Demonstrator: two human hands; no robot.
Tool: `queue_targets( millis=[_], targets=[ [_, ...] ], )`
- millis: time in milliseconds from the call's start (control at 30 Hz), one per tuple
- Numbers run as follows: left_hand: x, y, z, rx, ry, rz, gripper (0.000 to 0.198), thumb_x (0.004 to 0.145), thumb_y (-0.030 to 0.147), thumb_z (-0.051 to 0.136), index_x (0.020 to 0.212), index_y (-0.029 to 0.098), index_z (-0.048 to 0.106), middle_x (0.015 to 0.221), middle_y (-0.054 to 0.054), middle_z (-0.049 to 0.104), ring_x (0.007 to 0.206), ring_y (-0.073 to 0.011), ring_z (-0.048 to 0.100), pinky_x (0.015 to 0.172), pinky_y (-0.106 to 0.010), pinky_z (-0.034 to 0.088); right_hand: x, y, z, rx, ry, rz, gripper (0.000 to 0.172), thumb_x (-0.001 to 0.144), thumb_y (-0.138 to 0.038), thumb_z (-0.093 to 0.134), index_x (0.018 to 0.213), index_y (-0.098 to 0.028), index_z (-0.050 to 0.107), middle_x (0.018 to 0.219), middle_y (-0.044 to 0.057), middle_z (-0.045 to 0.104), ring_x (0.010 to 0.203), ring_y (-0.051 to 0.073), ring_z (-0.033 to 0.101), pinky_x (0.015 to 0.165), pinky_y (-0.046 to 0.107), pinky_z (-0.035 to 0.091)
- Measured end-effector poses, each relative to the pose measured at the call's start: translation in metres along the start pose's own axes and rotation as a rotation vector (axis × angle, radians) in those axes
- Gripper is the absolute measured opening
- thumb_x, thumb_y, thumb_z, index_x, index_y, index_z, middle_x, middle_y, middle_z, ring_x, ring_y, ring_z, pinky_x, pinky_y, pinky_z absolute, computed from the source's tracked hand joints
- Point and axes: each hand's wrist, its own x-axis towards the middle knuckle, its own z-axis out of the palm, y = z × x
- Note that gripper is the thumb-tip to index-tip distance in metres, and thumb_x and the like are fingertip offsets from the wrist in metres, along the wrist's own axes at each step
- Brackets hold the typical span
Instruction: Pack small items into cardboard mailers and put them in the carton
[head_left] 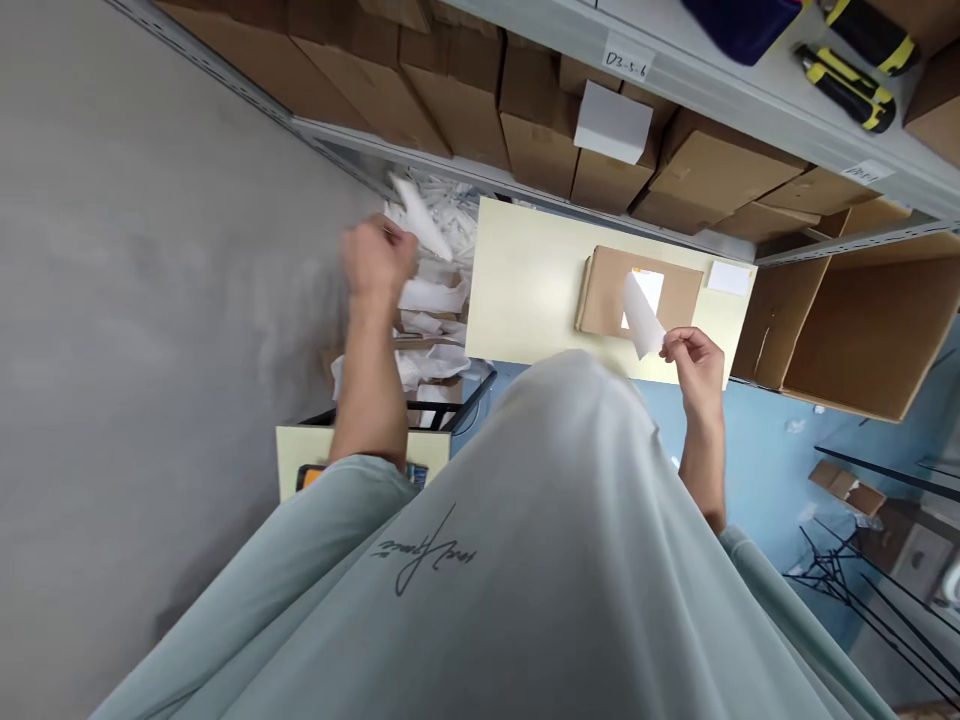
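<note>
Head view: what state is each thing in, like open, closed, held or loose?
Right grip: closed on a white slip
Left grip: blurred, hold on white strip unclear
Small box: closed, lying flat
Large carton: open
Paper scraps: heaped loosely

On the table (pixel 525 285), right of centre, lies a cardboard box (pixel 682 290) bearing a label (pixel 654 284). The right hand (pixel 697 365) is by the table's near right edge, a paper slip (pixel 643 318) between it and the label. Loose papers (pixel 450 205) lie left of the table, shelved cartons (pixel 540 125) behind, an open carton (pixel 870 335) right.
</note>
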Motion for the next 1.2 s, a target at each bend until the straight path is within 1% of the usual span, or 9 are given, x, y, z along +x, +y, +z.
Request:
queue_targets(
  millis=[67, 167, 267, 333, 500, 600, 667, 833, 1200],
  targets=[
    [0.036, -0.014, -0.024, 0.002, 0.045, -0.073, 0.050, 0.107, 0.069, 0.067, 0.117, 0.020, 0.067, 0.100, -0.002, 0.071, 0.114, -0.0247, 0.058, 0.113, -0.047, 0.045, -0.004, -0.004, 0.006, 0.039, 0.004, 0.009, 0.008, 0.083, -0.034, 0.073, 0.083, -0.026, 0.072, 0.074, -0.002, 0.067, 0.070, 0.017, 0.063, 0.070, 0.033, 0.056],
    [0.077, -0.016, -0.042, -0.136, -0.095, 0.096, 0.105, 0.078, 0.113, 0.060, 0.132, 0.022, 0.064, 0.115, -0.001, 0.075, 0.132, -0.0272, 0.053, 0.120, -0.048, 0.046, -0.009, -0.009, 0.011, 0.084, 0.025, 0.021, 0.010, 0.085, -0.036, 0.074, 0.084, -0.026, 0.072, 0.073, -0.002, 0.067, 0.068, 0.016, 0.063, 0.069, 0.033, 0.056],
    [0.083, 0.006, -0.029, -0.170, -0.089, 0.069, 0.113, 0.071, 0.113, 0.068, 0.131, 0.018, 0.063, 0.128, -0.004, 0.074, 0.138, -0.0294, 0.051, 0.131, -0.051, 0.038, -0.011, -0.012, 0.012, 0.104, 0.065, 0.020, 0.013, 0.087, -0.039, 0.075, 0.086, -0.026, 0.073, 0.074, -0.002, 0.069, 0.069, 0.016, 0.064, 0.069, 0.033, 0.055],
    [0.060, 0.033, -0.002, -0.163, -0.059, 0.022, 0.093, 0.084, 0.093, 0.081, 0.133, 0.016, 0.063, 0.137, -0.007, 0.073, 0.137, -0.0287, 0.054, 0.134, -0.052, 0.035, -0.010, -0.011, 0.011, 0.134, 0.099, 0.034, 0.014, 0.087, -0.040, 0.075, 0.086, -0.026, 0.073, 0.076, -0.001, 0.071, 0.069, 0.016, 0.065, 0.070, 0.032, 0.055],
    [-0.074, 0.117, 0.085, -0.460, -0.393, 0.437, 0.047, 0.092, 0.048, 0.087, 0.129, 0.023, 0.072, 0.141, -0.010, 0.078, 0.125, -0.0267, 0.073, 0.113, -0.043, 0.058, 0.004, -0.003, 0.002, 0.324, 0.124, 0.145, 0.022, 0.082, -0.044, 0.079, 0.088, -0.026, 0.068, 0.079, -0.001, 0.075, 0.068, 0.014, 0.068, 0.066, 0.028, 0.054],
    [-0.148, 0.161, 0.115, -0.546, -0.488, 0.598, 0.031, 0.093, 0.035, 0.085, 0.120, 0.025, 0.076, 0.134, -0.010, 0.082, 0.123, -0.0273, 0.077, 0.112, -0.044, 0.060, 0.015, 0.002, -0.008, 0.407, 0.056, 0.213, 0.032, 0.081, -0.051, 0.084, 0.088, -0.027, 0.063, 0.082, 0.000, 0.078, 0.068, 0.015, 0.069, 0.065, 0.028, 0.056],
    [-0.176, 0.184, 0.126, -0.579, -0.461, 0.627, 0.021, 0.095, 0.033, 0.085, 0.112, 0.025, 0.077, 0.129, -0.011, 0.084, 0.125, -0.0277, 0.078, 0.112, -0.045, 0.060, 0.022, 0.004, -0.014, 0.428, 0.012, 0.258, 0.038, 0.082, -0.055, 0.086, 0.087, -0.028, 0.060, 0.083, 0.001, 0.079, 0.068, 0.016, 0.070, 0.064, 0.029, 0.059],
    [-0.196, 0.218, 0.142, -0.584, -0.375, 0.584, 0.015, 0.097, 0.036, 0.088, 0.099, 0.026, 0.077, 0.118, -0.010, 0.085, 0.117, -0.0272, 0.080, 0.104, -0.044, 0.063, 0.033, 0.011, -0.026, 0.468, -0.089, 0.322, 0.045, 0.087, -0.064, 0.085, 0.087, -0.029, 0.056, 0.087, 0.003, 0.083, 0.068, 0.018, 0.072, 0.066, 0.032, 0.064],
    [-0.200, 0.253, 0.156, -0.492, -0.322, 0.415, 0.008, 0.098, 0.032, 0.077, 0.094, 0.025, 0.080, 0.108, -0.008, 0.083, 0.103, -0.0238, 0.077, 0.091, -0.038, 0.061, 0.063, 0.041, -0.056, 0.486, -0.219, 0.352, 0.046, 0.092, -0.070, 0.081, 0.091, -0.028, 0.062, 0.094, 0.005, 0.086, 0.074, 0.019, 0.076, 0.066, 0.033, 0.063]
  ],
)
